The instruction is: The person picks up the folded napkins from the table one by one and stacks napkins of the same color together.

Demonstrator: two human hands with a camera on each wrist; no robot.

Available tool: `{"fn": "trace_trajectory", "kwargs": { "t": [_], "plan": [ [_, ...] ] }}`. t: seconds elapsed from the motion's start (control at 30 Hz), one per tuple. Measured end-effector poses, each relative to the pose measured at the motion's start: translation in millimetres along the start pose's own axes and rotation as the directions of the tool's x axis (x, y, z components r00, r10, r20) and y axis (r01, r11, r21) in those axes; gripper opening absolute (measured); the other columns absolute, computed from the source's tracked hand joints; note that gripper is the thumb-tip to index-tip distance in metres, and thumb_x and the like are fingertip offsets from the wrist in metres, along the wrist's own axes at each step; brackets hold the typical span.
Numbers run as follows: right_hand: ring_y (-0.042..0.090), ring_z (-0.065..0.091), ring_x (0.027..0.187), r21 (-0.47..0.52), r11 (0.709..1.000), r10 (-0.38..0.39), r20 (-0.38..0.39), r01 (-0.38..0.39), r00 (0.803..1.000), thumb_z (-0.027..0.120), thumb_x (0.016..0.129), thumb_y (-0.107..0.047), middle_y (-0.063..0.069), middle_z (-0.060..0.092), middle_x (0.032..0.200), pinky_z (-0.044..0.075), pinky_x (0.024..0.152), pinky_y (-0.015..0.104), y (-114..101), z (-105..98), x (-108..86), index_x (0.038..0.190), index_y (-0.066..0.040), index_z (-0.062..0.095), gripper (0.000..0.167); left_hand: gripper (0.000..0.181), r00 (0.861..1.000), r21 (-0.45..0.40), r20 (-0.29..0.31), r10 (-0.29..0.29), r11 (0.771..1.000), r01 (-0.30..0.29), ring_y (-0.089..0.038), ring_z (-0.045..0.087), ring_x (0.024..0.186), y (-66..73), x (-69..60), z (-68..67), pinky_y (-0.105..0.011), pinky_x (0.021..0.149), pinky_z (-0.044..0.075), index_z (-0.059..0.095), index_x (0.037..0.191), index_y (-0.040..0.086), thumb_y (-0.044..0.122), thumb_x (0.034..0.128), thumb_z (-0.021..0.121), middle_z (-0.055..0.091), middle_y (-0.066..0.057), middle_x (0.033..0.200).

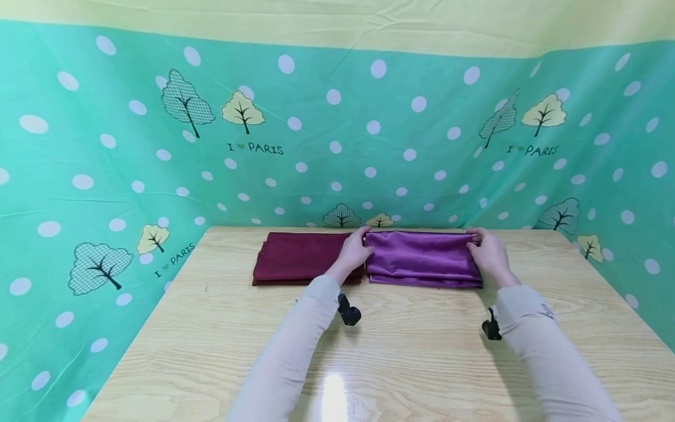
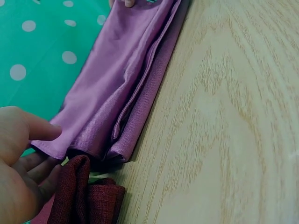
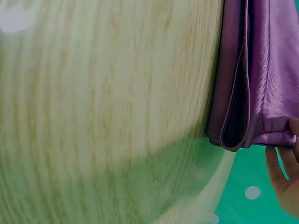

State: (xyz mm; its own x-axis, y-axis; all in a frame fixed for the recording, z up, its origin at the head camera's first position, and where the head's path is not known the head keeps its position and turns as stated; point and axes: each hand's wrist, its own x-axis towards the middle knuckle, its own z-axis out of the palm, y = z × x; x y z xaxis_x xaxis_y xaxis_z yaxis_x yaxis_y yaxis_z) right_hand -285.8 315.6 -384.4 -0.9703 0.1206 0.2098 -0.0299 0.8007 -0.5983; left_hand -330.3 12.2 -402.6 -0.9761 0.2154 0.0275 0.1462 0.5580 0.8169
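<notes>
A folded, shiny purple cloth lies on the table, its layers stacked toward the near side. At its far left corner my left hand pinches the edge, thumb on top and fingers beneath, as the left wrist view shows on the cloth. My right hand pinches the opposite, right corner; in the right wrist view that hand is partly cut off. Close beside the purple cloth, on the left, sits a folded maroon cloth, partly covered by my left hand and touching its fingers in the left wrist view.
The pale wooden table ends just behind both cloths. A green dotted curtain with tree prints hangs along the back and sides. Black wrist cameras sit under both sleeves, above the tabletop.
</notes>
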Motion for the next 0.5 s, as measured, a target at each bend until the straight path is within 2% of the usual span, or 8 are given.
{"fn": "trace_trajectory", "kwargs": {
  "t": [0.1, 0.23, 0.3, 0.4, 0.5],
  "plan": [
    [0.042, 0.054, 0.099, -0.005, 1.0, -0.003, -0.006, 0.003, 1.0, 0.05, 0.088, -0.002, 0.029, 0.058, 0.108, 0.042, 0.083, 0.05, 1.3, 3.2, 1.8, 0.122, 0.004, 0.05, 0.035, 0.06, 1.0, 0.006, 0.008, 0.002, 1.0, -0.002, -0.022, 0.052, 0.105, -1.9, -0.2, 0.7, -0.032, 0.083, 0.044, 0.037, 0.138, 0.008, 0.007, 0.083, 0.061, 0.043, -0.01, 0.137],
    [0.043, 0.054, 0.098, -0.008, 1.0, -0.007, -0.008, 0.007, 1.0, 0.05, 0.087, -0.001, 0.03, 0.057, 0.107, 0.041, 0.083, 0.052, 3.2, 6.0, 4.1, 0.122, 0.004, 0.049, 0.035, 0.063, 1.0, 0.022, 0.015, 0.001, 1.0, -0.001, -0.021, 0.053, 0.086, -5.0, -0.5, 2.4, -0.028, 0.074, 0.042, 0.035, 0.139, 0.009, 0.005, 0.0817, 0.061, 0.04, -0.009, 0.14],
    [0.044, 0.053, 0.099, -0.011, 1.0, -0.005, -0.008, 0.005, 1.0, 0.049, 0.087, -0.001, 0.03, 0.057, 0.108, 0.041, 0.084, 0.052, 3.0, 6.6, 4.9, 0.122, 0.004, 0.049, 0.035, 0.065, 1.0, 0.028, 0.02, -0.003, 1.0, 0.002, -0.02, 0.051, 0.085, -6.0, -0.8, 2.8, -0.027, 0.071, 0.041, 0.034, 0.14, 0.009, 0.004, 0.0813, 0.06, 0.04, -0.01, 0.141],
    [0.044, 0.053, 0.1, -0.016, 1.0, 0.01, -0.004, -0.01, 1.0, 0.048, 0.088, -0.002, 0.029, 0.056, 0.11, 0.04, 0.085, 0.053, 2.8, 7.5, 6.5, 0.123, 0.004, 0.048, 0.035, 0.067, 0.999, 0.033, 0.033, -0.004, 0.999, 0.003, -0.021, 0.052, 0.099, -5.7, -1.5, 2.9, -0.027, 0.074, 0.04, 0.032, 0.141, 0.009, 0.003, 0.0809, 0.06, 0.038, -0.01, 0.142],
    [0.044, 0.052, 0.102, -0.011, 1.0, 0.028, -0.004, -0.028, 1.0, 0.048, 0.088, -0.002, 0.029, 0.056, 0.111, 0.039, 0.087, 0.053, 4.6, 9.3, 8.5, 0.124, 0.003, 0.047, 0.036, 0.069, 0.999, 0.033, 0.044, -0.003, 0.999, 0.002, -0.023, 0.044, 0.12, -4.1, -2.9, 2.3, -0.03, 0.084, 0.042, 0.029, 0.142, 0.009, 0.003, 0.0803, 0.06, 0.036, -0.011, 0.143]
  ]
}}
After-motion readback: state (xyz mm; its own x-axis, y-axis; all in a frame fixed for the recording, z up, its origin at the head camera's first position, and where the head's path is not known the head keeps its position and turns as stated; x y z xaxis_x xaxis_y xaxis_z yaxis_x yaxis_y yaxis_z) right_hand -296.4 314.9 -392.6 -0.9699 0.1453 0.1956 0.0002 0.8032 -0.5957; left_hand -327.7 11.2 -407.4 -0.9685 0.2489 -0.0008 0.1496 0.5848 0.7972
